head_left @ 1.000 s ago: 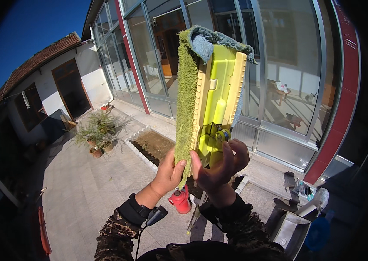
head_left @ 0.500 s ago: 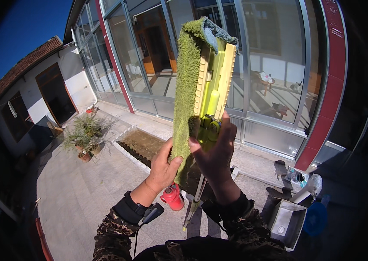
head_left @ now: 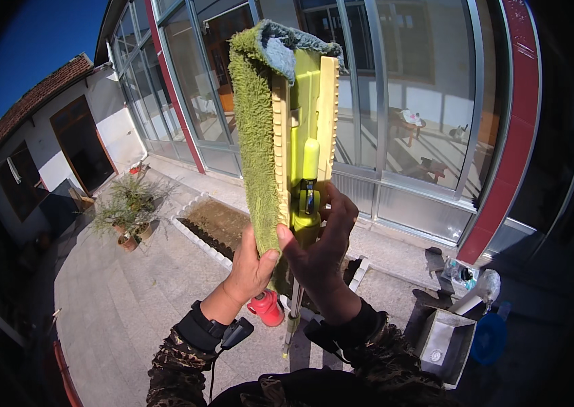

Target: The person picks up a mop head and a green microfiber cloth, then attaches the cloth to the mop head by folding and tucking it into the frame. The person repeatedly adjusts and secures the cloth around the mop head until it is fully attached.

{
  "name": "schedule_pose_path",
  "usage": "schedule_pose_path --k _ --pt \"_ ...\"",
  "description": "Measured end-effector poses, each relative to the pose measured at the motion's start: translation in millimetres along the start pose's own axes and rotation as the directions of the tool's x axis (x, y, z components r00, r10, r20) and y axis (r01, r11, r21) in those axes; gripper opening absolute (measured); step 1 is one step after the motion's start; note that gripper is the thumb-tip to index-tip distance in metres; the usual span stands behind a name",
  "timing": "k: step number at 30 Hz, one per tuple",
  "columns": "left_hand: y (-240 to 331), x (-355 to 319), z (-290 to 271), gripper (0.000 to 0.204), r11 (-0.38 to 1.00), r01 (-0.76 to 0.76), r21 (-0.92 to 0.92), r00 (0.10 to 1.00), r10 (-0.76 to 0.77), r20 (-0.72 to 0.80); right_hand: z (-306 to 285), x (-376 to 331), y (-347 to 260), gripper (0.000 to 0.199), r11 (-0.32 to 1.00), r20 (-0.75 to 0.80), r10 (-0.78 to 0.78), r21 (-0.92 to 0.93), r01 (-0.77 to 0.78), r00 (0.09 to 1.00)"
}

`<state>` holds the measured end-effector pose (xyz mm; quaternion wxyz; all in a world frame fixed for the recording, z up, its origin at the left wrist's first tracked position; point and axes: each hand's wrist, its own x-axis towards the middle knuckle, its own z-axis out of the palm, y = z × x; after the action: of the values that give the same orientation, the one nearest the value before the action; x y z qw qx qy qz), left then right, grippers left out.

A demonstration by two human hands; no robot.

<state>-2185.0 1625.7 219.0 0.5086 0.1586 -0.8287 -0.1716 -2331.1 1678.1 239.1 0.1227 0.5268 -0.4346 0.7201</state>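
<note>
Two bare hands are holding up a flat yellow-green plastic mop head [head_left: 308, 122] in the middle of the frame, its long rectangular plate standing upright with ribbed cream edges running down both sides. Draping over its top and hanging down its left side is a shaggy green microfibre mop cloth [head_left: 254, 129], fuzzy and thick, with a grey-blue backing showing at the folded top. At the lower end of the plate a glossy yellow-green hinge joint is meeting a thin metal mop pole [head_left: 294, 308], which is running down toward the lower centre of the frame. The left hand [head_left: 251, 268] is rising from the lower centre, wrist bent back, its fingers and thumb closing on the lower end of the cloth. The right hand [head_left: 321, 251] is sitting just beside it, palm turned toward the plate, fingers wrapping around the hinge joint and thumb reaching across to the cloth's edge. Both wrists are wearing dark bands above mottled brown sleeves. Behind the hands, a small red plastic jug [head_left: 266, 308] is standing on pale stone paving, and a wall of tall glass panels in grey and red frames is filling the upper part of the frame.
</note>
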Motion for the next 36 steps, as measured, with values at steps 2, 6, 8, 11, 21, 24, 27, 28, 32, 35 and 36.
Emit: schedule_pose_path --k 2,6,8,11,21,24,27,28,32,35,36 --pt "0 -1 0 0.054 1.000 0.002 -0.025 1.000 -0.003 -0.021 0 0 -3 0.099 0.996 -0.001 0.085 0.041 -0.085 0.996" --pt "-1 -5 0 0.052 0.998 0.035 -0.059 0.999 -0.037 -0.033 0 3 -2 0.101 0.962 -0.014 0.198 0.193 -0.191 0.980" --pt "-3 -6 -2 0.052 0.996 0.054 -0.070 0.998 -0.057 -0.039 2 9 2 0.099 0.990 0.017 0.026 0.136 -0.028 1.000" --pt "-4 -6 -4 0.050 0.999 0.037 -0.028 0.999 -0.037 -0.025 1 12 3 0.093 0.993 0.029 0.027 0.113 -0.031 0.999" --pt "1 -1 -9 0.046 0.993 -0.024 0.115 0.999 0.028 -0.035 9 21 6 0.081 0.992 -0.016 -0.126 -0.011 0.126 0.992" --pt "0 -1 -11 0.046 0.990 -0.051 0.134 0.998 0.055 -0.028 16 18 12 0.082 0.988 -0.076 -0.154 0.020 0.156 0.985" --pt "-1 -2 -12 0.046 0.987 -0.054 0.153 0.998 0.059 -0.027 16 15 15 0.081 0.985 -0.074 -0.169 -0.002 0.170 0.983" --pt "-2 -3 -13 0.046 0.986 -0.048 0.160 0.998 0.053 -0.025 16 14 15 0.081 0.986 -0.064 -0.167 -0.004 0.167 0.984" --pt "-3 -4 -17 0.045 0.991 -0.001 0.134 1.000 0.004 -0.019 14 14 13 0.080 0.986 -0.049 -0.165 0.006 0.166 0.985" --pt "-3 -5 -23 0.044 0.992 -0.004 0.126 1.000 0.004 -0.005 15 13 12 0.077 0.984 -0.048 -0.176 0.025 0.178 0.983" --pt "-3 -5 -24 0.044 0.991 -0.010 0.135 1.000 0.011 -0.002 14 13 12 0.076 0.983 -0.045 -0.179 0.029 0.181 0.983"
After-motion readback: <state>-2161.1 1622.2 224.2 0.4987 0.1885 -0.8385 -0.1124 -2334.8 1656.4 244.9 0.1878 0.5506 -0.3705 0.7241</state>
